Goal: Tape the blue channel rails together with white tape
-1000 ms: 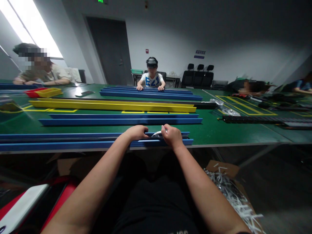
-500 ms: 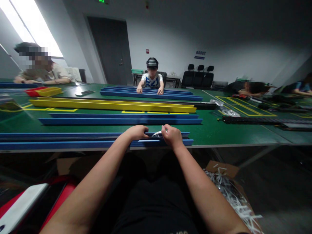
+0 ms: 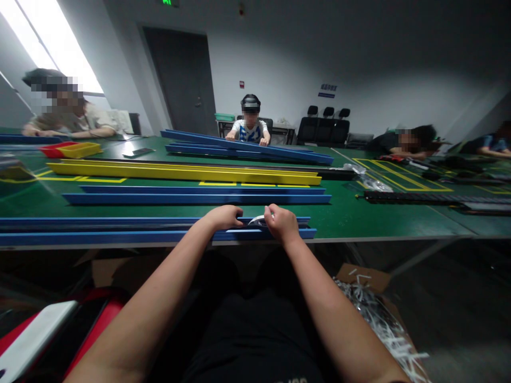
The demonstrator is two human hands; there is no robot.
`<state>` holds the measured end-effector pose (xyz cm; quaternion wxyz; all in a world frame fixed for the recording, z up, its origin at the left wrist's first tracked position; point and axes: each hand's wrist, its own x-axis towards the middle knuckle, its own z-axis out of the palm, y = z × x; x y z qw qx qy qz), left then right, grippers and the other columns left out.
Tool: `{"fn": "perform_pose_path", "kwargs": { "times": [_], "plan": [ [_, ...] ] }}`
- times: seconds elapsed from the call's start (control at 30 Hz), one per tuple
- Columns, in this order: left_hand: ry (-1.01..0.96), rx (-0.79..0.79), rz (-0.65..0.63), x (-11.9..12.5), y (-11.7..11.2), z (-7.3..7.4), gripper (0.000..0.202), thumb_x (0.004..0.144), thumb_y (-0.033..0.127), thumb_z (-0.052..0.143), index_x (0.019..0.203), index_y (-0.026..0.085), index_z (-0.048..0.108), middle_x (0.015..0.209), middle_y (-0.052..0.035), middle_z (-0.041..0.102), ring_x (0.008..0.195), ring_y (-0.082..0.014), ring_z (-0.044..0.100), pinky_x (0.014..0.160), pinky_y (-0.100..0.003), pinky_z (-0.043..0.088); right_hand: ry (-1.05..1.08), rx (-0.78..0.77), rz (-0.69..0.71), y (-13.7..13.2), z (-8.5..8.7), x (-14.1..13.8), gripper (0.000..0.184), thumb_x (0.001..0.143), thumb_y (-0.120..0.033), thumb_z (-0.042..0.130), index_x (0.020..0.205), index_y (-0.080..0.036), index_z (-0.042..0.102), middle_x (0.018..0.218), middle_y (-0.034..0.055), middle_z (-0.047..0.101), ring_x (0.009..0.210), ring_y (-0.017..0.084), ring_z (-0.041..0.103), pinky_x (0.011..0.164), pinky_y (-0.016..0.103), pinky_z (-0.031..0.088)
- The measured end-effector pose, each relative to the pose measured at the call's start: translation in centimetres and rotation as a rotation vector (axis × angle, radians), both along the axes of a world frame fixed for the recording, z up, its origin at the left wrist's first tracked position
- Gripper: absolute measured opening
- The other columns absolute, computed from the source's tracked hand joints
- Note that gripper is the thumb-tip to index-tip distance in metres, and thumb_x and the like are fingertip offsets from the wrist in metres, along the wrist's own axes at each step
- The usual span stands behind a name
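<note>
A long blue channel (image 3: pixel 120 234) lies along the near edge of the table, its raised walls running left to right. My left hand (image 3: pixel 223 217) reaches into it, fingers curled down; the tips and whatever they grip are hidden by the hand and the near wall. Just to the right, my right hand (image 3: pixel 282 222) is closed in a pinch on a thin white strip (image 3: pixel 257 218). The strip curves up from inside the channel between my two hands.
Beyond lie another blue channel (image 3: pixel 199 198) and a yellow channel (image 3: pixel 183 171). Across the green table (image 3: pixel 339 223), a co-worker (image 3: pixel 250 127) handles blue channels (image 3: pixel 239 146). A cardboard box of white strip scraps (image 3: pixel 375 308) stands low right. Red and yellow trays (image 3: pixel 72 150) sit left.
The co-worker opposite has raised and tilted one blue channel, its left end higher. My hands and the white strip look nearly unchanged.
</note>
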<state>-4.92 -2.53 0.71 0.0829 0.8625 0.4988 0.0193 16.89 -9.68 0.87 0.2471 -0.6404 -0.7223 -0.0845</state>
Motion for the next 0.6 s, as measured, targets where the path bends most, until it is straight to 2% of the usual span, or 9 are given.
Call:
{"fn": "perform_pose_path", "kwargs": {
  "times": [0.6],
  "plan": [
    [-0.011,-0.002,-0.012,-0.12,0.44,-0.43,0.036,0.071,0.055,0.059,0.090,0.026,0.068,0.084,-0.0030,0.071,0.073,-0.0197,0.061,0.060,-0.028,0.037,-0.004,0.023,0.011,0.03,-0.11,0.06,0.044,0.100,-0.046,0.030,0.087,-0.024,0.066,0.080,0.0028,0.071,0.069,0.015,0.059,0.060,0.027,0.022]
  ]
}}
